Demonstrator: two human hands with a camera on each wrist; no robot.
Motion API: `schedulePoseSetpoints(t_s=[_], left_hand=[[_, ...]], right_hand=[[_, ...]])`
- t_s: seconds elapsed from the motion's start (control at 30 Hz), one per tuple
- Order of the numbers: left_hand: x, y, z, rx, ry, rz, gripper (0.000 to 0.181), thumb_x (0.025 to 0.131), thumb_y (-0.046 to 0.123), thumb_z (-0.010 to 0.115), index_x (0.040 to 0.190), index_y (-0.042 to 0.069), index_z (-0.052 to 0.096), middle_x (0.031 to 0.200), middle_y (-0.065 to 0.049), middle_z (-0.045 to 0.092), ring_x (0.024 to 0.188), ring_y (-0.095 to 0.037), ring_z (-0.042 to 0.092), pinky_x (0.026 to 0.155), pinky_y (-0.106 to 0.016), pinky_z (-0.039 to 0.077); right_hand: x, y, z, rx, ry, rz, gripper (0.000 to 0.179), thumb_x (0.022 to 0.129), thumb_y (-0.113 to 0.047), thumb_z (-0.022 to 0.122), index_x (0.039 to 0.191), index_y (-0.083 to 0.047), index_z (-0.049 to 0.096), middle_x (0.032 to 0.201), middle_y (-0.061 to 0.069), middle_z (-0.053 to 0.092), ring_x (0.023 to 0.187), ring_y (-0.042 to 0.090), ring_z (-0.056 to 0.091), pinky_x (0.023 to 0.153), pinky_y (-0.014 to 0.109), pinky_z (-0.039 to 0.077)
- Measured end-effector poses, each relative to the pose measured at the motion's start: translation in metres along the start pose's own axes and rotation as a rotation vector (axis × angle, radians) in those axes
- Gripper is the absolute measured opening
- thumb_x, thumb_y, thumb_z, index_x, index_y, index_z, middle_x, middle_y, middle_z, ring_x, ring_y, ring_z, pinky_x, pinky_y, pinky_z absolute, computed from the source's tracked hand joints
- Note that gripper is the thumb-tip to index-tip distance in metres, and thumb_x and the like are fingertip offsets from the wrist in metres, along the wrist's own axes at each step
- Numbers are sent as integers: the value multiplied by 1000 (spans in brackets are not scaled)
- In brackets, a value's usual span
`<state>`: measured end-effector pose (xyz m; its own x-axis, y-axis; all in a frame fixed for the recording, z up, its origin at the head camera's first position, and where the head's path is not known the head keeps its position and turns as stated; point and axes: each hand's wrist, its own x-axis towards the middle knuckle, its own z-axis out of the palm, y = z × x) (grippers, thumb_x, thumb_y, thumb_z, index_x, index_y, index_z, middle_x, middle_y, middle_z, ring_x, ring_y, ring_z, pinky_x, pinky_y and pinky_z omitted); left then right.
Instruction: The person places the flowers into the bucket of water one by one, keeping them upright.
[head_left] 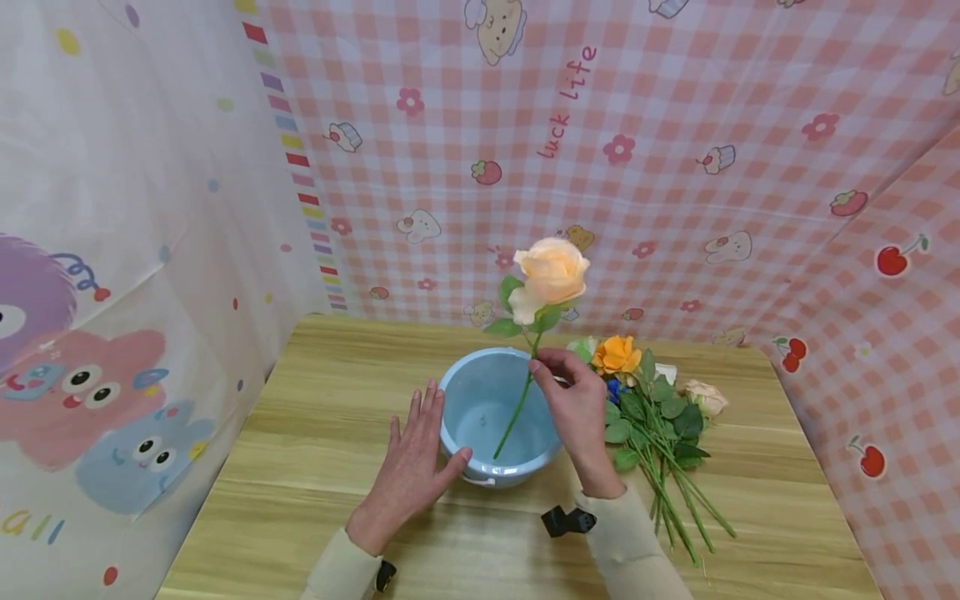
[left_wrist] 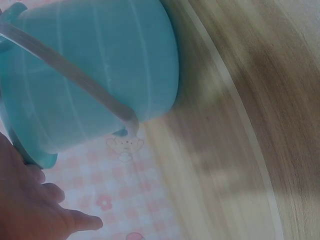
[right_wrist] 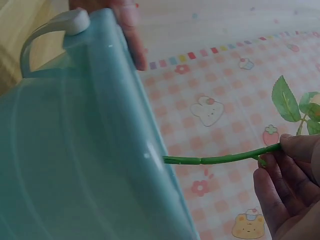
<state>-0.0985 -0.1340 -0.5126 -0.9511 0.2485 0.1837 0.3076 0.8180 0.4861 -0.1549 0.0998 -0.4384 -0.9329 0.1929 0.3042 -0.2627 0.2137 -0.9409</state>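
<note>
Nearest, on the person's side of the blue bucket [head_left: 470,392], are two cream sleeves [head_left: 630,546], each with a small black piece [head_left: 567,522] beside it. The left hand [head_left: 416,450] lies against the left of the bucket, its fingers straight and a little spread, touching the rim and gripping nothing. The bucket stands upright on the wooden table [head_left: 322,417]. Over the bucket's right side, the right hand [head_left: 573,404] pinches the green stem [head_left: 516,415] of a peach rose [head_left: 555,271] between thumb and fingers. The stem slants down inside the bucket; whether its tip touches the bottom cannot be told. The bloom rises above the bucket's far rim. To the bucket's right lies a leafy bunch of flowers [head_left: 637,408], with an orange bloom [head_left: 617,356] and a pale one. Behind the bucket hangs a pink checked cloth [head_left: 450,204].
</note>
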Motion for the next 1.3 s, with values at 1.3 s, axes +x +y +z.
schedulePoseSetpoints(t_s=[1.3], left_hand=[[-1,-1,1,-15,4,3,94,100,56,54,166,5,11,174,-9,4,158,-37,7,115,-77,17]], right_hand=[[8,20,41,-376,-232,14,10,93,-15,79,103,-12,79,91,-1,77,82,14,71,73,35,60]])
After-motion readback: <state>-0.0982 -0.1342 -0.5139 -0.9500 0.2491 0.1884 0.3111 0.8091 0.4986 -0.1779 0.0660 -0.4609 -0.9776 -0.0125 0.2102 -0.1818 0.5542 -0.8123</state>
